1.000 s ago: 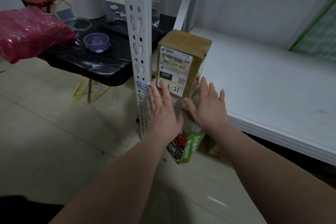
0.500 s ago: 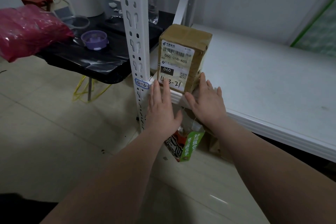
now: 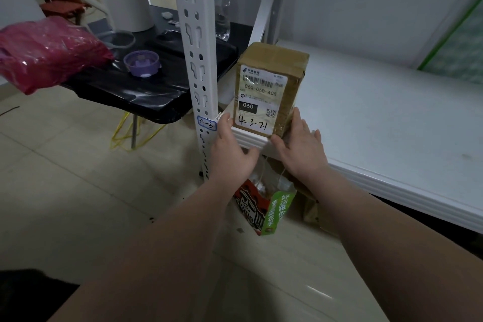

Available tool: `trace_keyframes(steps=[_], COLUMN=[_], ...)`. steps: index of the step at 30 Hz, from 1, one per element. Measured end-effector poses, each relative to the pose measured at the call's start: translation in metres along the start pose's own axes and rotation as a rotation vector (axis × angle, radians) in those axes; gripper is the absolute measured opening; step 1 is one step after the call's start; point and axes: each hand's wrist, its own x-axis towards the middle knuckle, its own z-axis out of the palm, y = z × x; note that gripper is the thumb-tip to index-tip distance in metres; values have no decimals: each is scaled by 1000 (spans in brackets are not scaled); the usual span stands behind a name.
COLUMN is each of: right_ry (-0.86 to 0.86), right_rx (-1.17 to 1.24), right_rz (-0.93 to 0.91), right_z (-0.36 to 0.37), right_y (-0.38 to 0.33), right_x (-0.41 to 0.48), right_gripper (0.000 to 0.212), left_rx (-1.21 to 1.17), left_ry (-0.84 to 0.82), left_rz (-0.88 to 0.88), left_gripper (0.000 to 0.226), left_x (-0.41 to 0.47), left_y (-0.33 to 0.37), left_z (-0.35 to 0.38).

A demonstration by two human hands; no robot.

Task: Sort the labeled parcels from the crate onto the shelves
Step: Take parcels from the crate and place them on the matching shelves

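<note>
Parcel point(image 3: 271, 91), a brown taped box, stands upright at the front left corner of the white shelf point(image 3: 379, 117) with its label facing me; 4-3-21 is handwritten along the bottom. My left hand point(image 3: 230, 157) is at its lower left corner, fingers straight and a little apart, the fingertips at the shelf's front edge just beside the box. My right hand point(image 3: 300, 149) is at the lower right corner, fingers likewise straight, the forefinger lying up along the box's right side. Neither hand curls round it; whether the fingertips press on the cardboard I cannot tell.

Just left of the box rises the perforated white post point(image 3: 193, 47) of the rack, with a small tag point(image 3: 207, 123) reading 4-3 stuck on at shelf level. Beyond the post is a black bench point(image 3: 146, 97) carrying a round purple lid point(image 3: 141, 63), a pink plastic bag point(image 3: 44, 52) and, further back, a clear water bottle point(image 3: 222, 2). Below my wrists, on the tiled floor point(image 3: 65, 178), stands a red and green carton point(image 3: 264, 209).
</note>
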Motion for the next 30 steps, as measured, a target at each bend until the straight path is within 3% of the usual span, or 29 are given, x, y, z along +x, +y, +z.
trace_keyframes(steps=[13,18,20,23,27,30], right_ry=[27,9,-30,-80,-126,-232], right_rx=[14,27,56,114,79,92], right_rz=[9,85,143,240,411,440], right_z=[5,-2,-14,-42,-92,-128], right_y=[4,0,-7,-16,-33,-58], right_x=[-1,-8,-18,-37,-46,-51], right_gripper=[62,86,87,74,43,33], left_rx=[44,72,77,103,166,13], left_ry=[-40,-4,-3,-184,-519,-545], left_rz=[-25,-112,-202,-372,-515,-619], left_gripper=[83,78,64,6,25,31], left_x=[-2,-3,-3,-7,-15,-23], left_y=[0,11,20,42,82,116], left_z=[-7,-13,-20,-41,-80,-110])
